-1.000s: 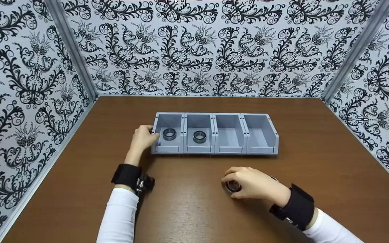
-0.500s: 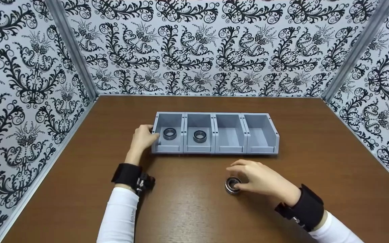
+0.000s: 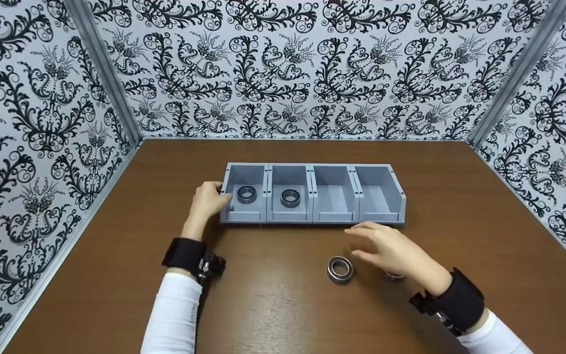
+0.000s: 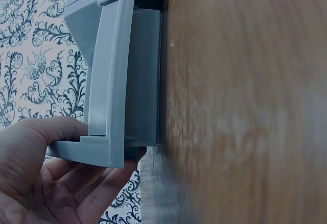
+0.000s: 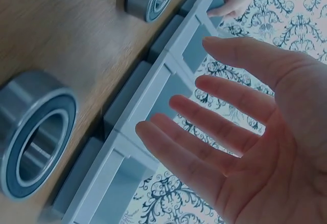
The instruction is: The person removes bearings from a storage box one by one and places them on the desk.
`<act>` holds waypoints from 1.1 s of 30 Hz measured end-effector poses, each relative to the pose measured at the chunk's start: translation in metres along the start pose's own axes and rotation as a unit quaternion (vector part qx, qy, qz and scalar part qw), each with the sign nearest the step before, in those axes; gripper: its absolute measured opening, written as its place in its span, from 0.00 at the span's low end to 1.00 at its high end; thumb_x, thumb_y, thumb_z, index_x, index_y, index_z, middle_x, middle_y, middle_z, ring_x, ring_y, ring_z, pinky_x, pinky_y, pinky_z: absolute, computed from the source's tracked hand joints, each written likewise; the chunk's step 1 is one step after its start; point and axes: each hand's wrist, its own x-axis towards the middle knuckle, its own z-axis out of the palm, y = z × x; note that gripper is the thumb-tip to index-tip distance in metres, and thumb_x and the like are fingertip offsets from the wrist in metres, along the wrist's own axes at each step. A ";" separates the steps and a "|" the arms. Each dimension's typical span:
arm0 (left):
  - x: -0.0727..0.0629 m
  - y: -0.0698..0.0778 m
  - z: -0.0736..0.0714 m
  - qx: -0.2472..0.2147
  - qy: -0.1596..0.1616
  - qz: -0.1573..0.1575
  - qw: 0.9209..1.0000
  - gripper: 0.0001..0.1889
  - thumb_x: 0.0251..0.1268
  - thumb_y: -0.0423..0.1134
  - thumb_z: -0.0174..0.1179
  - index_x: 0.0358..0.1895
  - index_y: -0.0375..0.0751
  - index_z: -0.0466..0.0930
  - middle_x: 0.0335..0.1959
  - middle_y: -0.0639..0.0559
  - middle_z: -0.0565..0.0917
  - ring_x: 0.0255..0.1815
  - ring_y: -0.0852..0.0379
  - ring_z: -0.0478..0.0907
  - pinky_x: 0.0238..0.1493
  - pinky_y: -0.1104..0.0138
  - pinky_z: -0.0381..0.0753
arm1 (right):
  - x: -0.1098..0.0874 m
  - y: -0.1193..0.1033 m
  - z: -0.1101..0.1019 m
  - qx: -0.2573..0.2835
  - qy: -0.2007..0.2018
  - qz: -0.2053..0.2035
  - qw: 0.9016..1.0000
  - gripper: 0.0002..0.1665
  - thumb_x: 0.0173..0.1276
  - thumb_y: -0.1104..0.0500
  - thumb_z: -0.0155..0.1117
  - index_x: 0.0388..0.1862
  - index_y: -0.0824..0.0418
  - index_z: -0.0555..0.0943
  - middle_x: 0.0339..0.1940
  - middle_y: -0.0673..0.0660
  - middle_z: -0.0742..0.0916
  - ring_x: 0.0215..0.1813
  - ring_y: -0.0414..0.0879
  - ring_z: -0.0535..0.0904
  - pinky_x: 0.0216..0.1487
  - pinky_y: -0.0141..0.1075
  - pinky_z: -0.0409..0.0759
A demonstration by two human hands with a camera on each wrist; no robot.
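Four joined grey bins form a row, the storage bin [image 3: 243, 216] at the left end being held by my left hand [image 3: 207, 204]. In the left wrist view its thumb [image 4: 61, 128] hooks over the side wall while the other fingers lie outside and below. My right hand [image 3: 396, 248] hovers over the table in front of the right-hand bins, palm empty, fingers spread. A ball bearing [image 3: 340, 269] lies flat just left of its thumb. Beneath the hand is a second bearing [image 3: 394, 276], mostly hidden in the head view but large in the right wrist view [image 5: 38, 134].
The leftmost bin contains one bearing [image 3: 246, 194], and the bin beside it another bearing [image 3: 290, 198]. Both right-hand bins [image 3: 379, 194] show bare floors. Patterned panels [image 3: 283, 73] enclose the brown table [image 3: 263, 290] at the back and sides.
My right hand has let go of the bearing on the table and moved right and up from it, fingers opening. The bearing stays there. The left hand keeps its hold on the bin.
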 end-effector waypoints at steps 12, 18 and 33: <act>0.001 0.001 0.000 -0.002 0.004 -0.007 1.000 0.26 0.67 0.37 0.62 0.64 0.25 0.80 0.61 0.28 0.82 0.58 0.31 0.81 0.60 0.43 0.78 | -0.009 0.017 -0.007 0.003 0.050 0.070 0.996 0.24 0.68 0.64 0.74 0.62 0.68 0.84 0.57 0.66 0.87 0.60 0.64 0.84 0.60 0.57 0.80; 0.000 0.001 0.000 -0.003 0.006 -0.006 1.000 0.25 0.66 0.37 0.62 0.64 0.25 0.80 0.60 0.28 0.82 0.58 0.31 0.81 0.59 0.43 0.78 | -0.011 0.026 -0.013 0.013 0.070 0.099 0.993 0.24 0.68 0.63 0.74 0.62 0.68 0.84 0.56 0.65 0.88 0.59 0.64 0.84 0.58 0.58 0.80; 0.000 0.000 0.001 -0.007 0.004 0.008 1.000 0.23 0.66 0.35 0.61 0.61 0.26 0.82 0.56 0.29 0.85 0.49 0.36 0.83 0.53 0.44 0.80 | -0.018 0.050 -0.025 0.009 0.114 0.170 0.979 0.26 0.67 0.64 0.74 0.63 0.72 0.82 0.56 0.71 0.87 0.56 0.68 0.83 0.55 0.62 0.79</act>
